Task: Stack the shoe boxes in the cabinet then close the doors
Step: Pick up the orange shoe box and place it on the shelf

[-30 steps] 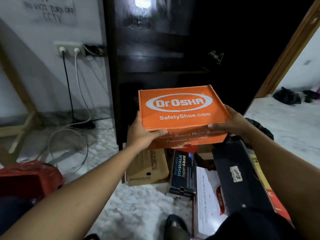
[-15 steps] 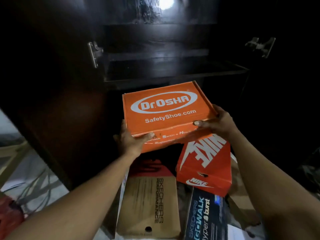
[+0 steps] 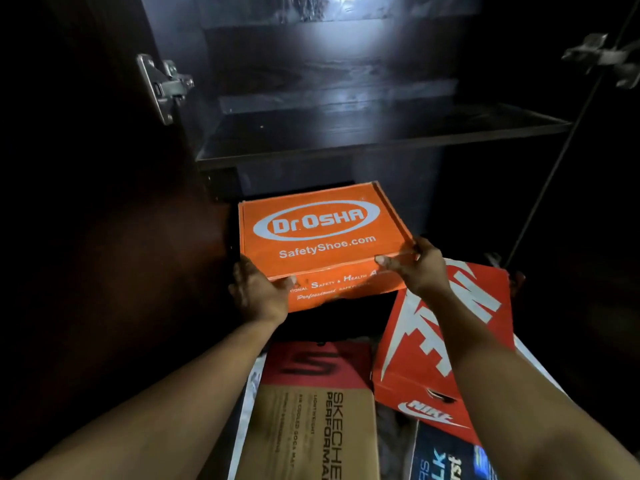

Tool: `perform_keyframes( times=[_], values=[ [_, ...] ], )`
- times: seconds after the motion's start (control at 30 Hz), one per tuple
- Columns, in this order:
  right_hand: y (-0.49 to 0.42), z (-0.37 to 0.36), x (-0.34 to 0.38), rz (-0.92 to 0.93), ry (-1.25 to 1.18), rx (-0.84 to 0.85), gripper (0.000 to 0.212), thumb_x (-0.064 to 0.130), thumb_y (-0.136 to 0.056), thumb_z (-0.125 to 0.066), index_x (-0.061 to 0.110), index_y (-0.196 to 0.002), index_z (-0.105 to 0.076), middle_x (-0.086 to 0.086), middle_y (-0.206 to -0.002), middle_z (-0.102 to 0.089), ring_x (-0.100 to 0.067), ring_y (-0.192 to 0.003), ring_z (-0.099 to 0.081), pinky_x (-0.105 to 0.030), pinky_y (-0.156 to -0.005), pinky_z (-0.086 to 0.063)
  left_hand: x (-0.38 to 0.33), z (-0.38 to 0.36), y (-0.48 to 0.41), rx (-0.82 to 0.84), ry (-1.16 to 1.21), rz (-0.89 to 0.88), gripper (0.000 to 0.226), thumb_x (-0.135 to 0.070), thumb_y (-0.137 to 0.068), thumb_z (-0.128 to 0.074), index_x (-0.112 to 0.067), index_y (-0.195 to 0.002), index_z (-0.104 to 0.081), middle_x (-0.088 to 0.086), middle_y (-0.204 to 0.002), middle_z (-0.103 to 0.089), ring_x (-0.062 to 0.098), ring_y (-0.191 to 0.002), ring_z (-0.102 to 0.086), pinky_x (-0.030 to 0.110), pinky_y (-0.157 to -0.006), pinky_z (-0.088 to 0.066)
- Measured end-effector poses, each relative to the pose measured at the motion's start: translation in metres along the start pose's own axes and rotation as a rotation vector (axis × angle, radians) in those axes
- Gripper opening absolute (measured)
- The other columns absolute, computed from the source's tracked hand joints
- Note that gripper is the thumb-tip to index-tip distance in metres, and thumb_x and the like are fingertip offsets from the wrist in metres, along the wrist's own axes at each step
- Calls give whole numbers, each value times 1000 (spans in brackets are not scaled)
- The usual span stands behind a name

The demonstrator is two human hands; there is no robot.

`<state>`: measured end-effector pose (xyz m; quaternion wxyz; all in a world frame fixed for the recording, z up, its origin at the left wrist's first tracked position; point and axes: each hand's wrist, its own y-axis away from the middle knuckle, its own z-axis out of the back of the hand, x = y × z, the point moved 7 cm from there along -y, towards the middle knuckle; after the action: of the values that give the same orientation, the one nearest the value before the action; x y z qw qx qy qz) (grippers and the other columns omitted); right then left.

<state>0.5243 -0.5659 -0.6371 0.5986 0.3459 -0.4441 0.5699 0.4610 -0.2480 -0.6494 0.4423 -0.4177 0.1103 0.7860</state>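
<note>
Gripping the orange box point(image 3: 322, 233), both hands reach under the shelf point(image 3: 381, 133).

dim | glare on cabinet back panel point(image 3: 349, 5) | dark edges | wide-angle bend | mild blur

Both hands hold the orange Dr.Osha shoe box point(image 3: 320, 237) below the dark cabinet shelf point(image 3: 381, 133): left hand point(image 3: 258, 294) at its near-left corner, right hand point(image 3: 420, 268) at its near-right corner.

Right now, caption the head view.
Left hand and right hand hold an orange cardboard shoe box below a dark cabinet shelf.
</note>
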Motion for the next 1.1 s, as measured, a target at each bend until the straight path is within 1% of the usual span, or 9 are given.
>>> perform_keyframes(
  times=[0.17,0.3,0.5,0.6,0.63,0.73,0.83,1.0,1.1],
  values=[
    [-16,-17,7,-7,34,18,86,49,-62,-90,18,-133,-53,-2,-124,-66,-29,-110,-67,-50,-93,-56,8,-11,-10,-27,-40,31,99,-33,-79,-81,-4,-153,-24,22,-151,-35,43,-137,-36,49,-114,-32],
    [-23,-28,6,-44,26,-2,84,40,-69,-89,15,-138,-48,-8,-132,-62,-30,-116,-63,-50,-97,-54,4,-23,-22,-10,-79,59,91,-30,-83,-78,-5,-153,-24,22,-150,-33,42,-136,-38,52,-111,-37],
    [-27,-46,-28,-162,68,32,82,39,-74,-86,8,-138,-46,-10,-127,-63,-31,-111,-65,-48,-95,-55,29,-51,-44,83,-51,112,80,-28,-74,-84,-7,-141,-45,20,-136,-54,37,-125,-54,48,-103,-48],
    [-28,-54,-39,-197,132,77,59,33,-78,-84,8,-123,-55,-7,-112,-64,-25,-99,-65,-44,-90,-56,47,-61,-41,89,-51,139,73,-24,-76,-83,-6,-137,-48,20,-135,-55,38,-125,-54,49,-103,-47],
    [-29,-57,-42,-201,153,87,59,34,-78,-83,9,-125,-57,-7,-114,-63,-25,-98,-65,-44,-90,-56,50,-62,-38,83,-60,128,72,-22,-78,-81,-4,-138,-47,21,-136,-53,38,-126,-52,48,-104,-45],
    [-35,-66,-53,-248,230,114,66,33,-79,-81,7,-133,-54,-13,-129,-55,-34,-113,-61,-51,-99,-52,54,-64,-32,90,-128,113,69,-16,-86,-72,-1,-146,-38,22,-141,-46,38,-133,-44,46,-108,-39],
    [-35,-71,-52,-228,380,190,52,22,-90,-73,1,-133,-53,-18,-123,-52,-38,-127,-50,-52,-111,-39,57,-66,-36,119,-212,126,46,-11,-97,-56,-2,-141,-44,21,-139,-48,35,-132,-44,44,-107,-39],
    [-39,-71,-56,-240,430,173,49,31,-87,-74,8,-126,-56,-21,-125,-61,-37,-116,-59,-52,-100,-50,53,-61,-44,154,-461,62,30,-19,-102,-51,-2,-127,-56,18,-126,-59,31,-117,-58,38,-89,-51],
    [-36,-66,-58,-258,433,145,50,31,-89,-73,6,-128,-55,-23,-135,-50,-34,-110,-61,-37,-91,-49,56,-62,-43,146,-434,100,34,-19,-102,-51,0,-130,-52,20,-130,-56,32,-123,-53,39,-96,-47]
  ],
)
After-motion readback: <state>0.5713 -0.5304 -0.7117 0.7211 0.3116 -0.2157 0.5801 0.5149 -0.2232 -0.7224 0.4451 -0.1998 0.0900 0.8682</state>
